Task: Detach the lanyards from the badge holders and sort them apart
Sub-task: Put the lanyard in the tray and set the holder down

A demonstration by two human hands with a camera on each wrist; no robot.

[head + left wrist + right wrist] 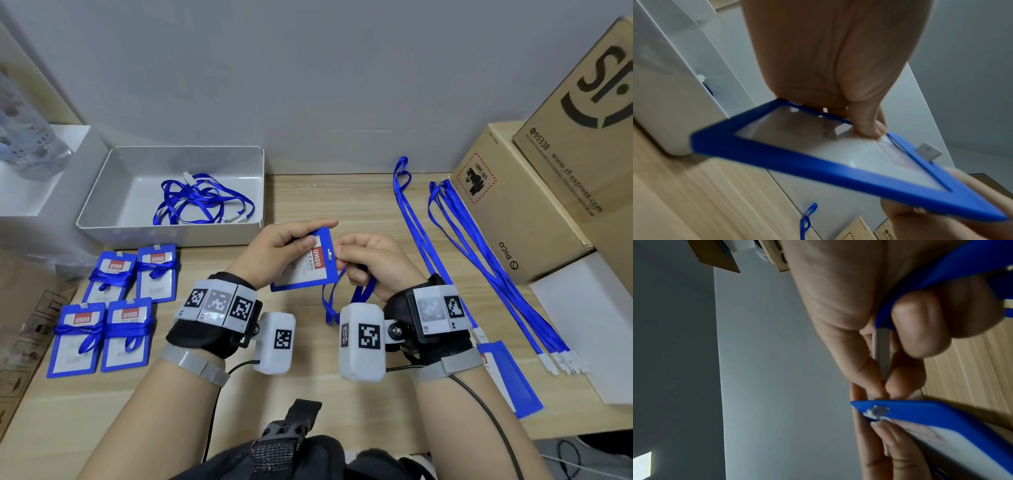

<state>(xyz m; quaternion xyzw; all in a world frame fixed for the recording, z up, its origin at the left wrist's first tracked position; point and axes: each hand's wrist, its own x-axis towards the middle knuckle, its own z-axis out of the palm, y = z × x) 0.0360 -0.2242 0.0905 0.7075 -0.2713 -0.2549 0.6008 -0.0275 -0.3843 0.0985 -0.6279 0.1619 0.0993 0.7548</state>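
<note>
Above the middle of the wooden table [308, 198], my left hand [308, 240] grips a blue badge holder [308, 270] by its top, thumb on the front. The left wrist view shows its underside [818, 154] with a fingertip [869, 126] pressed against it. My right hand [344, 250] pinches the lanyard's grey clip [881, 352] at the holder's slot [877, 411]. The blue strap [329, 301] runs through my right palm and hangs down toward the table.
A white tray [102, 205] at the back left holds loose lanyards [198, 202]. Several lanyard-wrapped badge holders [113, 308] lie at the left. Straight lanyards [479, 257] and another badge holder [510, 380] lie at the right, beside cardboard boxes [513, 212].
</note>
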